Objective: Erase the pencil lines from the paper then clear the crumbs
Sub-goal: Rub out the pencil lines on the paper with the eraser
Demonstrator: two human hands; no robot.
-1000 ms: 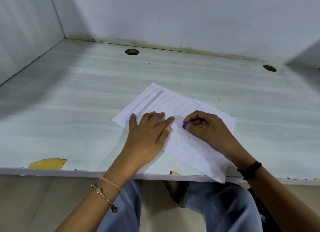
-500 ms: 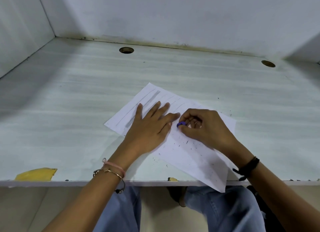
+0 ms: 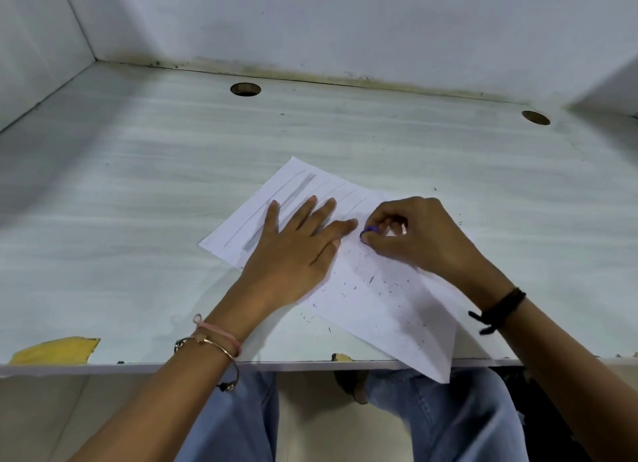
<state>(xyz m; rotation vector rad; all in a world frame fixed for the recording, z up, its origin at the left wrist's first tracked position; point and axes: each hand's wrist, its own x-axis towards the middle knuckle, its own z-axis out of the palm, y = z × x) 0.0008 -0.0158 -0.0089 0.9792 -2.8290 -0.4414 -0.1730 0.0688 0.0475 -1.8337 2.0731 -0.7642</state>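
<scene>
Right hand (image 3: 416,239) pinches eraser (image 3: 367,232) (purple); paper (image 3: 390,311) pencil-lined

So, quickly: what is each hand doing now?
Left hand: open, pressing flat on the paper.
Right hand: pinching the purple eraser.

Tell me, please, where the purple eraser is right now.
In the head view, the purple eraser sits near centre, pinched in the right hand against the paper, just beside the index fingertip of the left hand.
</scene>
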